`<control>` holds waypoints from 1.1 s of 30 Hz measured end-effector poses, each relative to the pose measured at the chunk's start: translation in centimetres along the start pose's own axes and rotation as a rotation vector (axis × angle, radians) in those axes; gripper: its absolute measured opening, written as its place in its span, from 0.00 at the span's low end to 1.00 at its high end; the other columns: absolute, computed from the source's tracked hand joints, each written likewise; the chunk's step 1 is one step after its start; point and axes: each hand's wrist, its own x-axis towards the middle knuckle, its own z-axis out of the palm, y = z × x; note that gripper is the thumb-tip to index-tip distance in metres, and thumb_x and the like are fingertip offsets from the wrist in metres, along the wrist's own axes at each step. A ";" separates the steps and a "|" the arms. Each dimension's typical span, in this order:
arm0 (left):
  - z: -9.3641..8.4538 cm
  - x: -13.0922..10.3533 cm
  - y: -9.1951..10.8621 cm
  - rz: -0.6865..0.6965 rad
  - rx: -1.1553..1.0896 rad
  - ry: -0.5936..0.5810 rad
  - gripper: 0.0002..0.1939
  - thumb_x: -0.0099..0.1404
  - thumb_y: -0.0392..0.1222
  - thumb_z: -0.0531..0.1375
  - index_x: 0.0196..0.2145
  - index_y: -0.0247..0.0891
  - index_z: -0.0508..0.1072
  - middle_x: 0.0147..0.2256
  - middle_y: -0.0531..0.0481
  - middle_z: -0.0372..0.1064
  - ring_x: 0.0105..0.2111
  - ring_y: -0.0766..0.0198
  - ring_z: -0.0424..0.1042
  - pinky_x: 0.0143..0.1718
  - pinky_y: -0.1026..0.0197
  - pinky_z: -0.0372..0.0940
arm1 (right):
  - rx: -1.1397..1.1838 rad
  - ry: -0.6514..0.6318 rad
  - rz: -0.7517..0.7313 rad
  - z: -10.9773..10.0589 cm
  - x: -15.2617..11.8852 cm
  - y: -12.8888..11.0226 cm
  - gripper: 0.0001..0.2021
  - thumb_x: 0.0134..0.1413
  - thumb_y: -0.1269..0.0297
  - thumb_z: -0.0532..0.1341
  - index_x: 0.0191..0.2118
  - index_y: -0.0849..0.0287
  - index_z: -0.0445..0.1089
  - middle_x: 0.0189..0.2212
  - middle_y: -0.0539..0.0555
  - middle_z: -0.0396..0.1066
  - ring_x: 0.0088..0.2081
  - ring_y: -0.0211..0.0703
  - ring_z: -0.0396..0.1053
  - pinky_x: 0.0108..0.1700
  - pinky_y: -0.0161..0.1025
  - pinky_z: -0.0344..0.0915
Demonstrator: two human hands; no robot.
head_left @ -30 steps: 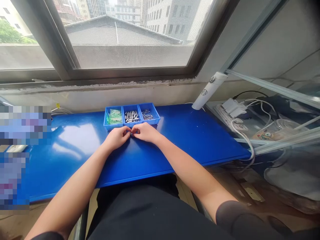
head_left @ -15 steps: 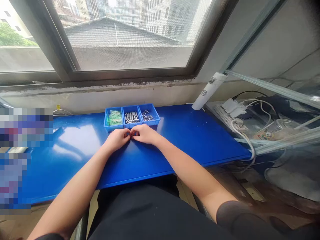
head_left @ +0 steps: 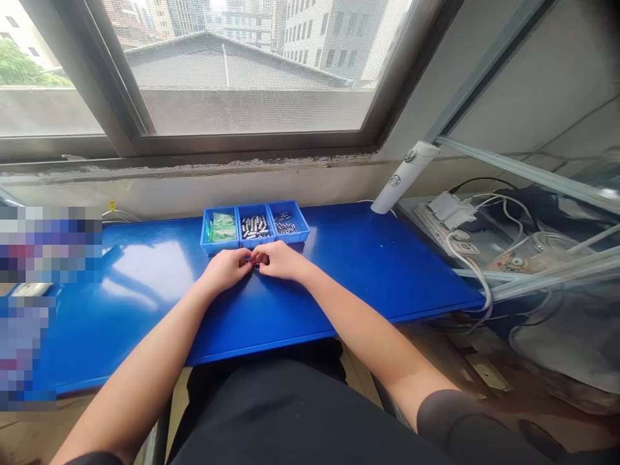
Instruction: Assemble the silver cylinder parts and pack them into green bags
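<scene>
A dark-framed, mesh-screened window [head_left: 252,90] shows a grey gabled roof [head_left: 194,64] and pale buildings [head_left: 320,29]. Below it, a pale wall [head_left: 334,181] with flaking paint backs a glossy blue table [head_left: 363,271], its left side glaring with daylight; a metal-framed rack [head_left: 523,169] stands to the right

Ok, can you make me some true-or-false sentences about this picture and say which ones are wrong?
1. A three-part blue plastic container sits on a shiny blue table. True.

2. The left compartment holds red blocks. False: it holds thin, light-green strips.

3. The middle compartment holds small silver-and-black cylinders. True.

4. The bare left hand and bare right hand are wide apart. False: they are close together, just in front of the container.

5. A yellow cup is right of the container. False: it is a white cylindrical bottle.
</scene>
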 end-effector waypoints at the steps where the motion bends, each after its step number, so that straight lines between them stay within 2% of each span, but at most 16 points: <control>1: 0.0 0.0 0.0 0.001 0.000 0.003 0.09 0.62 0.43 0.58 0.36 0.40 0.78 0.25 0.53 0.73 0.23 0.64 0.67 0.25 0.63 0.52 | 0.002 0.000 -0.001 0.0 0.0 0.0 0.17 0.45 0.82 0.60 0.40 0.62 0.78 0.34 0.53 0.78 0.34 0.38 0.74 0.39 0.33 0.68; 10: 0.0 0.0 -0.1 0.013 0.014 0.011 0.07 0.63 0.42 0.57 0.30 0.39 0.73 0.25 0.52 0.71 0.23 0.64 0.65 0.25 0.63 0.50 | -0.020 -0.012 -0.030 0.1 0.0 -0.1 0.17 0.44 0.82 0.59 0.40 0.62 0.76 0.29 0.49 0.73 0.30 0.35 0.68 0.35 0.32 0.63; 14: 0.0 0.0 -0.1 0.011 0.008 0.006 0.07 0.63 0.43 0.57 0.30 0.39 0.71 0.25 0.53 0.70 0.23 0.65 0.64 0.25 0.63 0.50 | -0.079 0.033 -0.070 0.1 -0.1 -0.3 0.15 0.45 0.82 0.57 0.37 0.62 0.75 0.27 0.49 0.68 0.30 0.35 0.64 0.34 0.33 0.61; 17: 0.0 0.0 0.0 0.020 -0.001 0.007 0.07 0.63 0.42 0.57 0.29 0.39 0.71 0.24 0.53 0.69 0.22 0.65 0.63 0.25 0.63 0.50 | -0.029 0.070 -0.085 0.1 -0.1 -0.4 0.13 0.46 0.81 0.57 0.35 0.62 0.75 0.29 0.50 0.68 0.31 0.36 0.64 0.35 0.33 0.62; 21: 0.0 -0.1 0.0 0.049 -0.038 0.031 0.09 0.65 0.42 0.56 0.29 0.39 0.72 0.23 0.53 0.68 0.22 0.65 0.63 0.25 0.63 0.51 | 0.113 0.162 -0.110 0.2 0.1 -0.3 0.09 0.46 0.79 0.58 0.31 0.62 0.74 0.30 0.50 0.68 0.30 0.35 0.65 0.35 0.34 0.63; 24: 0.0 -0.2 0.2 0.068 -0.071 0.085 0.10 0.67 0.42 0.54 0.34 0.38 0.75 0.22 0.54 0.68 0.22 0.66 0.63 0.26 0.63 0.53 | 0.195 0.257 -0.099 0.4 0.3 0.0 0.07 0.47 0.76 0.59 0.31 0.61 0.74 0.29 0.50 0.68 0.30 0.35 0.65 0.35 0.34 0.64; 27: 0.0 -0.3 0.3 0.075 -0.102 0.117 0.12 0.67 0.41 0.54 0.41 0.38 0.76 0.21 0.55 0.66 0.21 0.66 0.63 0.26 0.64 0.55 | 0.273 0.338 -0.037 0.5 0.6 0.1 0.05 0.49 0.72 0.60 0.31 0.61 0.73 0.30 0.51 0.71 0.29 0.36 0.66 0.34 0.35 0.64; 33: 0.2 -0.4 0.2 0.089 -0.159 0.149 0.13 0.68 0.47 0.56 0.40 0.39 0.76 0.20 0.57 0.64 0.20 0.67 0.62 0.25 0.63 0.56 | 0.442 0.450 0.089 0.5 1.0 0.4 0.07 0.51 0.66 0.60 0.34 0.61 0.74 0.32 0.52 0.75 0.29 0.36 0.68 0.33 0.35 0.66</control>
